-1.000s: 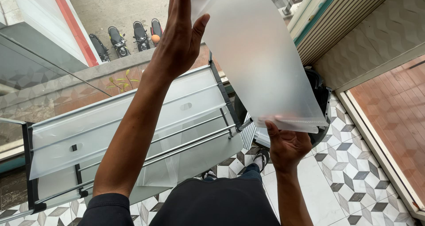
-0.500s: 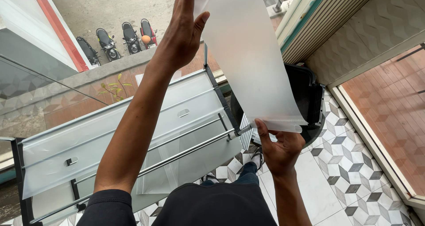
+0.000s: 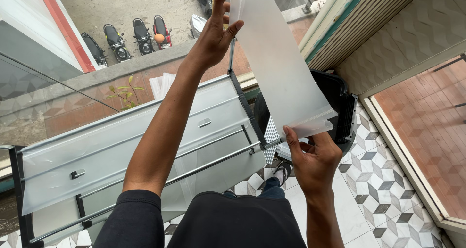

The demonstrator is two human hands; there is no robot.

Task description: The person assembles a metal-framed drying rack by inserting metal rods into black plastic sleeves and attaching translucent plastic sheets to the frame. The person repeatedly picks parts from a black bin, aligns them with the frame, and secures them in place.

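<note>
A balcony floor [image 3: 383, 190] of grey, white and black geometric tiles sits high above a street, where a row of parked scooters [image 3: 131, 37] stands on concrete far below. The left hand [image 3: 216, 32] is raised, its fingers pinching the top edge of a frosted plastic sheet [image 3: 279, 68]; the right hand [image 3: 315, 158] grips the sheet's bottom edge between thumb and fingers. The sheet is translucent, smooth and slightly curved, hanging tall between the two hands, with a ribbed strip near its lower end. Below the left arm a metal drying rack [image 3: 145, 151] with a black frame and shiny rails leans against the glass railing [image 3: 43, 97], more frosted plastic sheets draped flat over it. Behind the held sheet sits a black plastic crate [image 3: 340, 102]. To the right, a reddish tiled floor [image 3: 427, 131] shows beyond a pale door sill.
</note>
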